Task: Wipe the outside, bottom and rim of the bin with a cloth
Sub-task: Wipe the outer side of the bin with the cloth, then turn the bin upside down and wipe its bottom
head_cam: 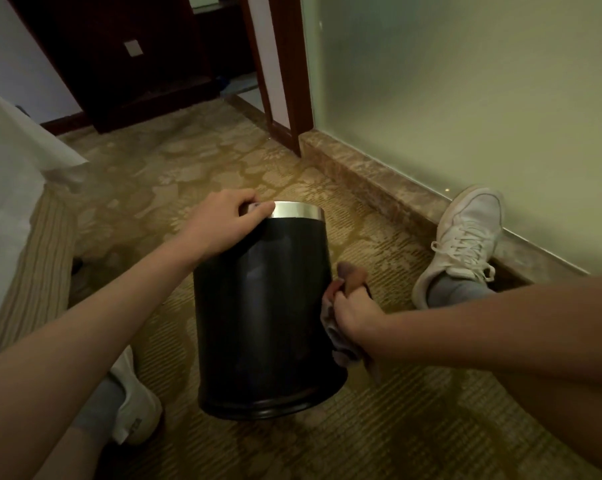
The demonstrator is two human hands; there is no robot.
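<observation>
Grips the steel rim (pixel 299 210) of the black bin (pixel 258 306) with the left hand (pixel 223 223), fingers curled over it. Presses a bunched cloth (pixel 351 271), clenched in the right hand (pixel 355 313), against the bin's right side. Holds the bin tipped on the carpet (pixel 188 168).

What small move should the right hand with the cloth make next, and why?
Probably slide the bunched brownish-grey cloth up the black cylindrical bin toward its silver metal rim: the right hand holds the cloth against the bin's right side at mid-height, and the left hand grips the rim, steadying the tilted bin.
</observation>
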